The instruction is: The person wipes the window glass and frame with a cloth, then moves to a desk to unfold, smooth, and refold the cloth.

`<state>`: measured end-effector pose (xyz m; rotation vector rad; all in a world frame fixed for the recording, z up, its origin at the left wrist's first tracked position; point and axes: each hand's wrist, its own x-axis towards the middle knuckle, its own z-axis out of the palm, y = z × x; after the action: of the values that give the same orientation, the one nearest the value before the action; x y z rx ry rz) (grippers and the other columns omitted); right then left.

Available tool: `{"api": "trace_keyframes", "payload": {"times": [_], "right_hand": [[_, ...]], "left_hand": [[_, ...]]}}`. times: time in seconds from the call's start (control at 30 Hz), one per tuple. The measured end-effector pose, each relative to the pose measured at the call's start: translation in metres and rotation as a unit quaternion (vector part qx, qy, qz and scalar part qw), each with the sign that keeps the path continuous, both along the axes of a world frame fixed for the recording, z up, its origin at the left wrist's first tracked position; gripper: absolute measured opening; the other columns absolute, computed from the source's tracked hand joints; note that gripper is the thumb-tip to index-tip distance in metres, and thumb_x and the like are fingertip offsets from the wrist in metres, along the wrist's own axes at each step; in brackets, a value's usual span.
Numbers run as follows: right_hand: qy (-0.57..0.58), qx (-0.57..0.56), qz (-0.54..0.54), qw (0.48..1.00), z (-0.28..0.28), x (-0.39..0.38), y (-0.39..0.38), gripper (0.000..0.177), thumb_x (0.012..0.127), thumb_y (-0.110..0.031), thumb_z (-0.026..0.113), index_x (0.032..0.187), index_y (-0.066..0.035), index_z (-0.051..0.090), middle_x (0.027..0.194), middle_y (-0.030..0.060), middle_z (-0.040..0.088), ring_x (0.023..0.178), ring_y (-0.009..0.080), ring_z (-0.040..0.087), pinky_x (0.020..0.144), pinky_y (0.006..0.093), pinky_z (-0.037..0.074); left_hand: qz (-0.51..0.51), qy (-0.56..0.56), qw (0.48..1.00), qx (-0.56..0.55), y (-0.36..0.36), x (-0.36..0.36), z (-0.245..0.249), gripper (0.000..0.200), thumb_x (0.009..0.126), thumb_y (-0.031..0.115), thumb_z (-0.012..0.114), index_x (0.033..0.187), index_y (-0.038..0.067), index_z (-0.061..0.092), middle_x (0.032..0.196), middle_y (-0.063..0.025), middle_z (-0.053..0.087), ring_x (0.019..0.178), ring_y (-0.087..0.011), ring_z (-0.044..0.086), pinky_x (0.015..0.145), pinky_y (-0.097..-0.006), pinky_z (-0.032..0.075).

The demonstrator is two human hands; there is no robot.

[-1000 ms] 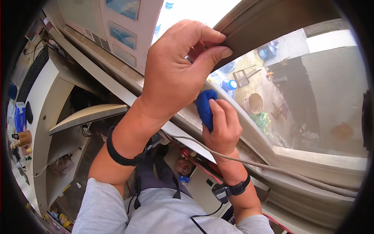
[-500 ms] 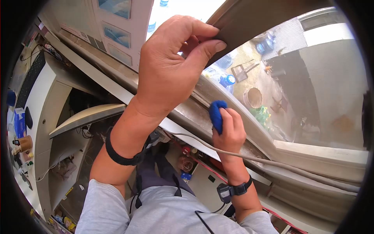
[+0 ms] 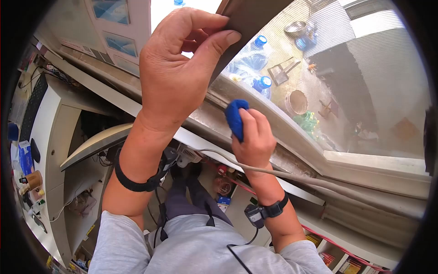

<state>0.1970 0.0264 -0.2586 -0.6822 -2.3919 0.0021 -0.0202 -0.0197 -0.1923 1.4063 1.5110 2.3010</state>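
My left hand [image 3: 180, 68] is raised at the upper middle, thumb and forefinger pinching the edge of a dark brown strip [image 3: 251, 27] that runs up along the window. Lower and to the right, my right hand [image 3: 254, 139] grips a blue cloth [image 3: 236, 119], bunched in its fingers over the dusty window sill [image 3: 207, 114]. The cloth's underside is hidden, so I cannot tell whether it touches the sill.
Behind the mesh window lie blue-capped bottles [image 3: 263, 83], a dustpan [image 3: 279, 74] and a round bucket [image 3: 296, 102]. A grey cable [image 3: 292, 175] crosses below my right hand. At the left stand a monitor [image 3: 93, 146] and a white desk [image 3: 45, 125].
Both hands have shifted left in the view, and the cloth now appears higher and further left. The window, sill and desk have also shifted in the view. Both grips persist.
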Motion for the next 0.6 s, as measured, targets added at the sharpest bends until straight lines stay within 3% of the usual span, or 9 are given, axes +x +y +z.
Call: {"api": "trace_keyframes", "payload": {"times": [0.17, 0.33, 0.37, 0.43, 0.47, 0.57, 0.6], "right_hand": [[0.022, 0.013, -0.129, 0.991, 0.010, 0.090, 0.004, 0.053, 0.068, 0.006, 0.081, 0.118, -0.005, 0.070, 0.110, 0.0160, 0.070, 0.095, 0.0382, 0.071, 0.079, 0.0445, 0.059], [0.049, -0.009, 0.016, 0.999, 0.008, -0.023, -0.004, 0.050, 0.069, 0.002, 0.077, 0.118, -0.005, 0.068, 0.111, 0.0148, 0.068, 0.093, 0.0350, 0.071, 0.079, 0.0417, 0.059], [0.045, -0.006, 0.043, 0.998, 0.004, -0.035, -0.004, 0.050, 0.069, 0.002, 0.076, 0.118, -0.006, 0.068, 0.111, 0.0141, 0.068, 0.093, 0.0341, 0.071, 0.079, 0.0411, 0.059], [0.037, -0.010, 0.003, 0.999, 0.005, -0.015, -0.004, 0.050, 0.070, 0.002, 0.076, 0.118, -0.006, 0.068, 0.112, 0.0135, 0.068, 0.093, 0.0336, 0.071, 0.078, 0.0410, 0.059], [0.029, -0.011, -0.010, 0.999, 0.006, -0.001, -0.003, 0.050, 0.070, 0.002, 0.076, 0.119, -0.006, 0.069, 0.112, 0.0132, 0.069, 0.093, 0.0334, 0.071, 0.078, 0.0410, 0.059], [0.037, -0.017, -0.135, 0.990, -0.004, 0.085, 0.002, 0.046, 0.071, 0.005, 0.077, 0.115, -0.006, 0.072, 0.109, 0.0151, 0.070, 0.097, 0.0367, 0.071, 0.081, 0.0436, 0.059], [0.015, -0.004, -0.168, 0.986, 0.001, 0.100, 0.003, 0.044, 0.072, 0.005, 0.078, 0.114, -0.005, 0.072, 0.108, 0.0160, 0.070, 0.095, 0.0379, 0.071, 0.081, 0.0450, 0.059]], "left_hand": [[-0.027, -0.036, 0.998, 0.044, 0.003, -0.002, -0.011, 0.022, 0.096, -0.004, 0.075, 0.117, 0.001, 0.071, 0.106, -0.0013, 0.074, 0.098, -0.0058, 0.068, 0.089, -0.0199, 0.053], [-0.022, -0.011, 1.000, 0.007, 0.000, -0.002, -0.004, 0.022, 0.098, -0.004, 0.074, 0.119, 0.001, 0.070, 0.107, -0.0028, 0.075, 0.098, -0.0073, 0.068, 0.089, -0.0204, 0.054], [-0.016, -0.019, 0.999, 0.019, 0.001, 0.000, -0.002, 0.020, 0.096, -0.001, 0.076, 0.115, 0.002, 0.072, 0.101, -0.0010, 0.074, 0.092, -0.0061, 0.067, 0.083, -0.0201, 0.054], [-0.011, -0.040, 0.998, 0.046, 0.006, 0.002, 0.002, 0.015, 0.093, 0.004, 0.082, 0.107, 0.005, 0.075, 0.089, 0.0026, 0.073, 0.078, -0.0038, 0.065, 0.072, -0.0196, 0.052], [-0.021, -0.029, 0.998, 0.055, 0.006, 0.000, -0.002, 0.017, 0.094, 0.005, 0.081, 0.110, 0.005, 0.076, 0.092, 0.0022, 0.075, 0.078, -0.0039, 0.064, 0.071, -0.0190, 0.051], [-0.011, 0.012, 1.000, 0.007, 0.000, -0.003, -0.002, 0.021, 0.097, -0.001, 0.076, 0.118, 0.001, 0.072, 0.104, -0.0021, 0.076, 0.096, -0.0066, 0.068, 0.088, -0.0199, 0.054], [-0.051, -0.038, 0.997, 0.035, 0.002, -0.007, -0.007, 0.021, 0.097, 0.000, 0.076, 0.118, 0.001, 0.072, 0.102, -0.0012, 0.076, 0.095, -0.0057, 0.068, 0.087, -0.0192, 0.053]]}}
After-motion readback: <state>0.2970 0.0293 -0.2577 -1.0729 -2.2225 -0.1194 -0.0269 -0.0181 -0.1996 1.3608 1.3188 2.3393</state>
